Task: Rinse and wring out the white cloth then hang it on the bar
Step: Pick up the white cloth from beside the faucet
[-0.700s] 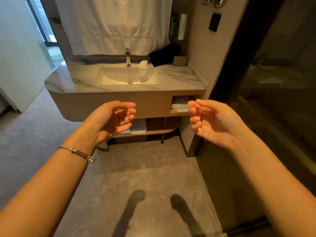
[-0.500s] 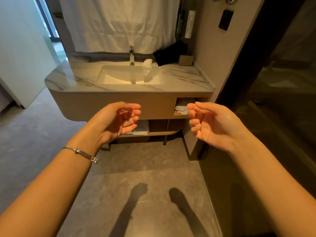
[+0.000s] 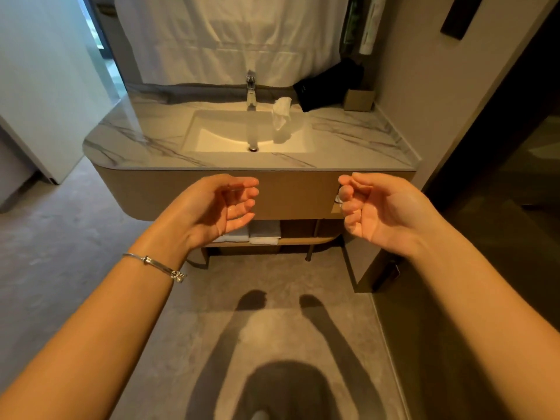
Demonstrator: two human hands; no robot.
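Note:
A small white cloth (image 3: pixel 281 113) lies crumpled over the back right rim of the sink (image 3: pixel 236 136), right of the chrome faucet (image 3: pixel 251 89). My left hand (image 3: pixel 216 204) and my right hand (image 3: pixel 375 207) are held out in front of the vanity's wooden front, well below and short of the cloth. Both palms face each other with fingers loosely curled and nothing in them. No hanging bar can be made out.
The marble counter (image 3: pixel 348 140) carries a black bag (image 3: pixel 327 86) and a small brown box (image 3: pixel 359 100) at the back right. Folded towels (image 3: pixel 263 233) lie on the low shelf. A wall (image 3: pixel 454 101) stands right, a door (image 3: pixel 39 95) left, grey floor below.
The view has drawn closer to the vanity and tilted down. Both hands stay raised and empty, a little farther apart.

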